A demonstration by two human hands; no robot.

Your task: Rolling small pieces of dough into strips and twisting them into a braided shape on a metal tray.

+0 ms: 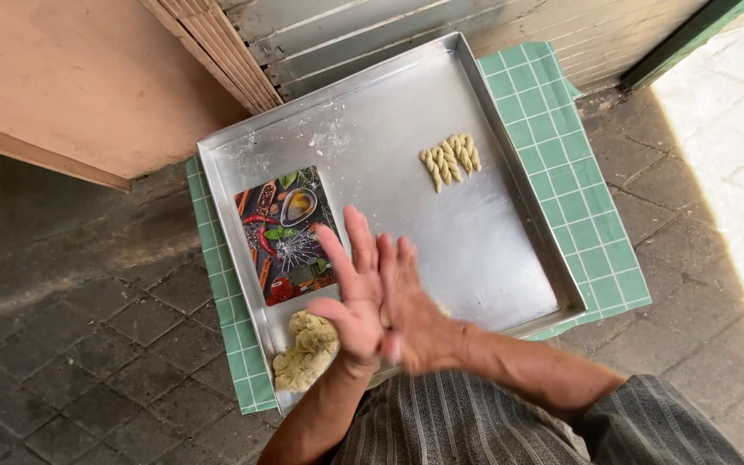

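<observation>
2 hands, your left hand (350,297) and right hand (411,314), press flat palm to palm with fingers extended above 1 metal tray (484,250) holding 1 dough lump (305,349), 1 printed board (288,232) and 4 twisted dough pieces (450,159).

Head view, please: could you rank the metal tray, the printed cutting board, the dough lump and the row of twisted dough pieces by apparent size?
1. metal tray
2. printed cutting board
3. dough lump
4. twisted dough pieces; farther from the camera, so ranks 3 and 4 are unsure.
</observation>
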